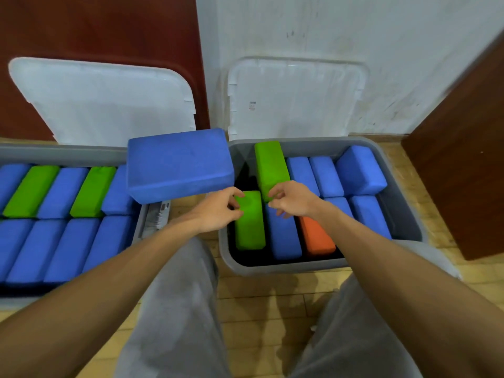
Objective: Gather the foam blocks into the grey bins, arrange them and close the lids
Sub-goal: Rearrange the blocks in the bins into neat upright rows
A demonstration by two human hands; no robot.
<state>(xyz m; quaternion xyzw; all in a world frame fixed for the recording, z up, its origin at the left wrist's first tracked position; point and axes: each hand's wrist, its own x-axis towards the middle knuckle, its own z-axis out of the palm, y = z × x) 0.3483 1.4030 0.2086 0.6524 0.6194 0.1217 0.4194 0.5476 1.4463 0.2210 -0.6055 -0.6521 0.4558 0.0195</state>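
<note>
The left hand (223, 205) pinches the near green block (249, 225), the right hand (289, 199) the far green block (270, 165); I'd seat both edgewise, snug together.

Scuffed white wall (354, 36), parquet floor (272, 309), reddish-brown panel (95, 28) left.

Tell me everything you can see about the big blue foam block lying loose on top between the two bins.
The blue foam block is a rectangular slab with rounded edges and a matte, faintly mottled surface. It lies flat on its broad face over the right end of the left grey bin. Its right edge reaches the rim of the right grey bin; whether they touch is unclear. Neither the left hand nor the right hand touches it.
</note>
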